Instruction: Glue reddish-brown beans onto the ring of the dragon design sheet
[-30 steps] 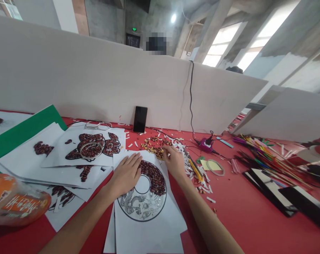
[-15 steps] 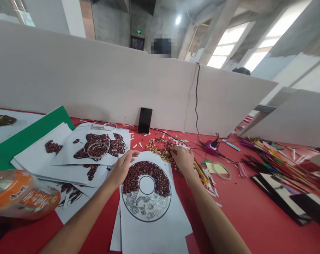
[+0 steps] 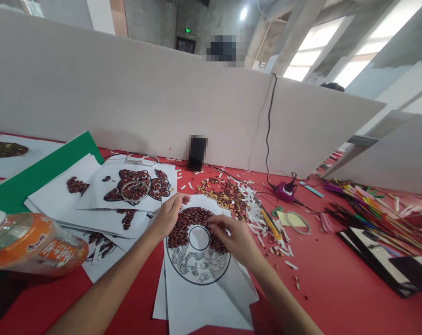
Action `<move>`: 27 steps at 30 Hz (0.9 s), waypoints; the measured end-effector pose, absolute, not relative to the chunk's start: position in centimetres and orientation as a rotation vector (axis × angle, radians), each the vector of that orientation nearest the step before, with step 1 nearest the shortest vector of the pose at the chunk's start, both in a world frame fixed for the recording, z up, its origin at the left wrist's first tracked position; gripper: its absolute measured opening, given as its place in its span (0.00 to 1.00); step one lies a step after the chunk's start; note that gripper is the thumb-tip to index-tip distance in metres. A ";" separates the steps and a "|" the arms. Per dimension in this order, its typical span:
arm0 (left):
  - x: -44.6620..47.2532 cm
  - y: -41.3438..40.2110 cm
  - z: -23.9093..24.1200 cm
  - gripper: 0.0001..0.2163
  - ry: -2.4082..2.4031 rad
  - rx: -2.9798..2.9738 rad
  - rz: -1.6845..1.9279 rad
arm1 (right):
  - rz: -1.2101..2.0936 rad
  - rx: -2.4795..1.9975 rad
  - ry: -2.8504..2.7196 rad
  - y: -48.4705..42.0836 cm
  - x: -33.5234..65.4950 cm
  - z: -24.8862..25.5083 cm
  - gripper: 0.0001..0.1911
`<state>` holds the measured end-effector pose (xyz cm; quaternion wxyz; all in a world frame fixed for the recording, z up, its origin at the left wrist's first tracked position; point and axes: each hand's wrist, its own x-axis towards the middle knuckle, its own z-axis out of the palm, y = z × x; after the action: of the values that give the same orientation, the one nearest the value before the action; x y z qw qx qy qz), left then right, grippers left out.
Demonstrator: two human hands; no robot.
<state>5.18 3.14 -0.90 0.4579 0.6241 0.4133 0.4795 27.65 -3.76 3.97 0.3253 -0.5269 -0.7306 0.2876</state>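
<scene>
- Nearest us lies the paper (image 3: 211, 307) with its printed ring (image 3: 201, 270).
- Our right hand (image 3: 234, 236), fingertips close together, is over its dark beans (image 3: 180, 232); we cannot tell what it holds.
- Our left hand (image 3: 167, 217), half-open and empty, is at the ring's upper left.
- Beyond lie loose beans (image 3: 228, 195).

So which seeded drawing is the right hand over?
The round drawing: it has seeds on its upper part and bare dragon lines below. The other seeded drawings lie to its left.
</scene>
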 end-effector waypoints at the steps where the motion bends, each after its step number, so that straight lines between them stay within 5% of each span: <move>1: 5.2 3.1 -0.8 0.21 1.022 1.543 1.180 | 0.797 -1.373 -1.928 -4.5 26.9 4.0 0.09; 23: 5.3 2.7 0.0 0.20 1.069 1.604 1.164 | 0.498 -1.366 -2.345 -5.6 23.4 3.4 0.04; 27: 5.3 2.6 0.1 0.20 1.071 1.600 1.165 | 0.381 -1.232 -2.387 -6.6 24.1 3.0 0.13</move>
<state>5.28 2.61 0.14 0.4310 0.6415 0.4296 0.4671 24.06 -6.59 3.04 0.2126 -0.4439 -0.8596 0.1374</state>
